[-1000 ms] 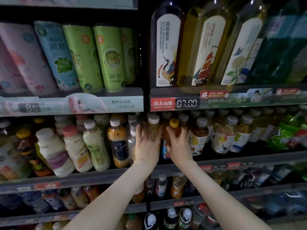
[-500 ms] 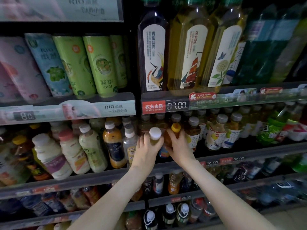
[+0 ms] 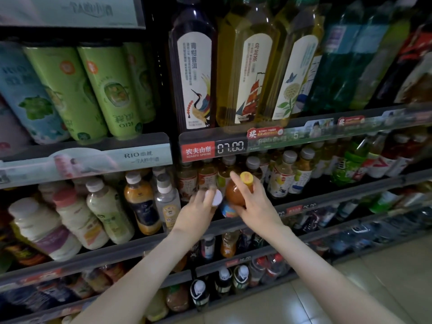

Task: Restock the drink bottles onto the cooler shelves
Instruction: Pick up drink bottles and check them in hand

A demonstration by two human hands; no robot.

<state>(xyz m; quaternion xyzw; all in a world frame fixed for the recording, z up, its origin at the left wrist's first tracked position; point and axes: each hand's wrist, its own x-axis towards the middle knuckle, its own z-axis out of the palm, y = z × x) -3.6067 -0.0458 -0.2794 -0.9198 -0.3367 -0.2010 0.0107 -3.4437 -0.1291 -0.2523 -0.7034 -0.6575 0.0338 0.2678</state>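
My left hand (image 3: 198,210) grips a white-capped bottle (image 3: 217,198), tilted toward me at the front of the middle cooler shelf (image 3: 233,222); its body is hidden behind my fingers. Beside it my right hand (image 3: 253,202) holds an amber bottle with a yellow cap (image 3: 237,191) by its shoulder and neck, also leaning out over the shelf edge. Behind both stand rows of grey-capped tea bottles (image 3: 282,176).
Tall tea bottles (image 3: 196,76) fill the shelf above, over a 07.00 price strip (image 3: 230,148). Green and blue cans (image 3: 70,90) stand upper left. Milky and juice bottles (image 3: 105,206) crowd the left bay. Lower shelves hold more bottles; pale floor tiles (image 3: 350,288) lie lower right.
Both hands have drawn back from deep in the shelf toward its front edge, bringing the white-capped and yellow-capped bottles out and tilting them toward me. The view has shifted closer.
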